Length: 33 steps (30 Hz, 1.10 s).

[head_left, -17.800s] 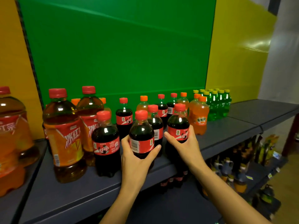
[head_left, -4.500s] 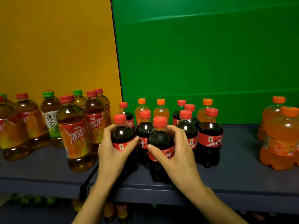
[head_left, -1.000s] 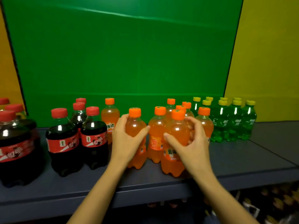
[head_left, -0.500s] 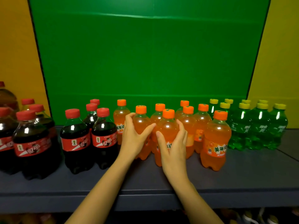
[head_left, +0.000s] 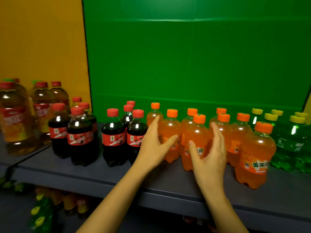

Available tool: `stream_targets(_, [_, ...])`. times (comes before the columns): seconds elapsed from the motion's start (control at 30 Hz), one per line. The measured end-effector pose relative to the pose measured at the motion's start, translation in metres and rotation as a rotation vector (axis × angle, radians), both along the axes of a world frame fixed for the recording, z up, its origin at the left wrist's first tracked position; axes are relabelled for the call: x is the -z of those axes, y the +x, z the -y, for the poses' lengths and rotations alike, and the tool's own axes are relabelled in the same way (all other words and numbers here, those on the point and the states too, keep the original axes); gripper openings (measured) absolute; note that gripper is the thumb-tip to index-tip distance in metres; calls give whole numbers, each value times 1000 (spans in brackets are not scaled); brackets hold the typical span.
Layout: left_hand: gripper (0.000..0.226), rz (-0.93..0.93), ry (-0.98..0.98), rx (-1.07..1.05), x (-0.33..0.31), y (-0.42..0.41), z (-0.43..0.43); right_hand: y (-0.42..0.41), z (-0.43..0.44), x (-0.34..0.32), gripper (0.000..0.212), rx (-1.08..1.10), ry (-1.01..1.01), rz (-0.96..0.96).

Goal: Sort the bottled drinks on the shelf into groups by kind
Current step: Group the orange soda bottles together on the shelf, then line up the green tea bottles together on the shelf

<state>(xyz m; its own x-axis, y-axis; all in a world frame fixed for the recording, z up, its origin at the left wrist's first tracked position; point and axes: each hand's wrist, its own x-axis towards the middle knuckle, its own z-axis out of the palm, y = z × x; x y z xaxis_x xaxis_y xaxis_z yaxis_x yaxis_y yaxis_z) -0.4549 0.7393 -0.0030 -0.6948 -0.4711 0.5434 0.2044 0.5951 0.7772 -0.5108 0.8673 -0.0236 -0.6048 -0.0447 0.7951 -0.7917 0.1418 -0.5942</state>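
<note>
Orange soda bottles (head_left: 239, 132) are the group being worked on, mid-shelf, in front of the green back panel (head_left: 185, 64).

Left hand (head_left: 152, 147): fingers straight along the left flank of the left orange bottle (head_left: 170, 130), thumb across its front. Looks slack, not a grip.

Right hand (head_left: 209, 158): fingers up beside the middle orange bottle (head_left: 197, 132), thumb near its label. Also loosened; palm seems to be off the plastic.

Half a second ago both hands were wrapped snug on these two bottles, so my read is they've just been set down and let go. View has also swung left, so the tea is now in shot.

Outward:
- Cola bottles (head_left: 113, 140) just left of the left hand, in two clumps with a gap between.
- Tea bottles (head_left: 15, 125) far left, past a seam in the shelf (head_left: 84, 174).
- Green soda bottles (head_left: 292, 140) far right, hard up against the orange group.
- Rear orange bottle (head_left: 154, 115) stands tight against the cola.
- Forward orange bottle (head_left: 255, 152) sits nearer the shelf edge than the rest.

Kinds look separated already. What's left is probably just tidying.

Orientation: every bottle upright, long axis vertical, cap up. Labels face mixed ways; the forward orange bottle's label faces the camera.
</note>
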Motion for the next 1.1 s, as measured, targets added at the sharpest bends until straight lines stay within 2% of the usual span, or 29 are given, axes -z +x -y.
stream_targets(0.13, [49, -105, -197, -108, -4, 44, 4, 14, -7, -11, 42, -51, 4, -159])
stream_targets(0.27, [26, -143, -356, -333, -14, 100, 31, 33, -1, -25, 26, -213, 67, -180])
stream_targets(0.4, [27, -81, -470, -540, -13, 167, 76, 58, 25, -25, 17, -343, 208, -176])
stream_targets(0.57, [34, 77, -489, -745, 8, 262, 144, 105, 85, -10, 16, -404, 394, -169])
stream_targets(0.67, [21, 200, -489, -823, 22, 309, 176, 136, 121, -1, 12, -443, 482, -134])
stream_targets(0.77, [17, 292, -462, -851, 33, 358, 211, 174, 163, 6, 21, -494, 525, -137])
stream_targets(0.93, [15, 417, -476, -850, 40, 419, 265, 229, 232, 7, 14, -532, 592, -111])
stream_targets(1.1, [11, 465, -543, -859, 26, 449, 316, 265, 297, -5, 21, -552, 622, -116])
